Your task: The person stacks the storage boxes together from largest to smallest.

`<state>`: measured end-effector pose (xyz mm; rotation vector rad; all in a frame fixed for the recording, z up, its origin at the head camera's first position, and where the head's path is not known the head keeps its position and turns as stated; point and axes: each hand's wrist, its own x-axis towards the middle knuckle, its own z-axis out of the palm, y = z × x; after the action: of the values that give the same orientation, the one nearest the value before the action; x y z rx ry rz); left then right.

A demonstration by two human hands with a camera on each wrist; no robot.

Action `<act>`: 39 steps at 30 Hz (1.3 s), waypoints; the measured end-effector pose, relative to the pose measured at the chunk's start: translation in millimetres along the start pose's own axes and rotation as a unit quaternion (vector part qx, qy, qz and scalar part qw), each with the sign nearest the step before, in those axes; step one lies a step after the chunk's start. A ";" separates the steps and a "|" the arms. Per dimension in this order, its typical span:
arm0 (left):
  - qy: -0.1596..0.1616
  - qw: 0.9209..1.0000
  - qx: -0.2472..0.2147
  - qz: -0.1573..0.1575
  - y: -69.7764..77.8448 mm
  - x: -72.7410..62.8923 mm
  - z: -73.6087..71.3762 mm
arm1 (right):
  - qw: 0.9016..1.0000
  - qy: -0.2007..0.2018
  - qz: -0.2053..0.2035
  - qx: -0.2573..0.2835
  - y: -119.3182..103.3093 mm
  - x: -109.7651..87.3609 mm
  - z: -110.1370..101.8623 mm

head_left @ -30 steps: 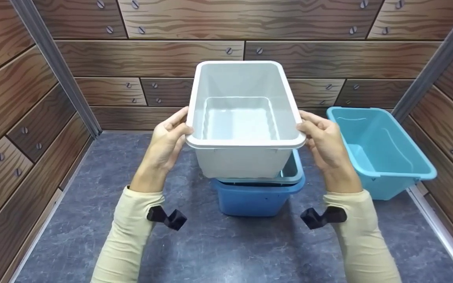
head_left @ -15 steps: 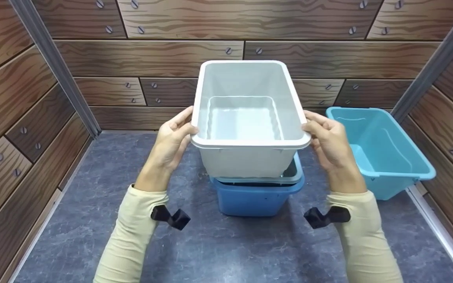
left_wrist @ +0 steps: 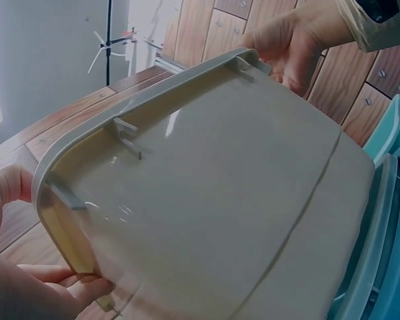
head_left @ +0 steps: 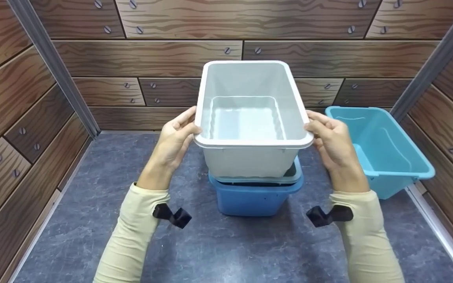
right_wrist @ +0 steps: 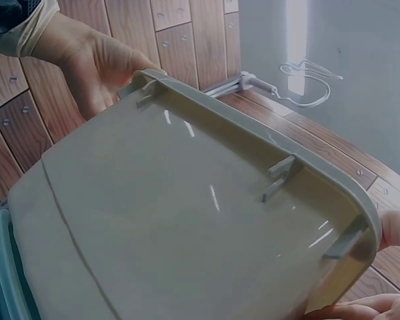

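Observation:
A pale grey plastic bin [head_left: 252, 161] with a thick rim is held up between both hands, its inside bare. My left hand [head_left: 170, 143] grips the left rim near the front corner, thumb on top and fingers beneath. On the opposite side, my right hand [head_left: 333, 142] pinches the right rim the same way. Below and partly hidden by the grey bin stands a stack: a dull blue-green bin [head_left: 297, 173] nested inside a blue bin [head_left: 250, 201]. In the left wrist view the underside of the grey bin [left_wrist: 233, 180] shows, with small ribs under its rim.
At the right, a turquoise bin [head_left: 395, 177] stands by the wall. Wood-patterned panels [head_left: 179, 59] enclose the back and sides, with metal corner posts [head_left: 53, 67]. The dark marbled floor [head_left: 104, 188] lies under the stack. Each sleeve carries a black wrist mount [head_left: 171, 215].
The grey bin has shifted slightly to the right, with both hands keeping their hold on its rim. The stacked bins and the turquoise bin stay in place.

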<state>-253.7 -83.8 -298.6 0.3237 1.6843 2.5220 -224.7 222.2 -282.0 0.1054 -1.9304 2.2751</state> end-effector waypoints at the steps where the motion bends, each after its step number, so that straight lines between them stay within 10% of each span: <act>1: 0.000 1.000 0.000 -0.001 0.3 0.0 0.1 | 1.000 0.000 -0.001 0.002 0.1 0.3 -0.3; 39: -0.010 1.000 -0.018 -0.008 -13.8 12.9 11.3 | 1.000 0.011 -0.012 -0.003 9.1 9.3 -16.7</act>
<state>-264.2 -65.7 -305.6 0.3292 1.6265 2.5248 -234.5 238.0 -292.3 0.1024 -1.9146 2.2457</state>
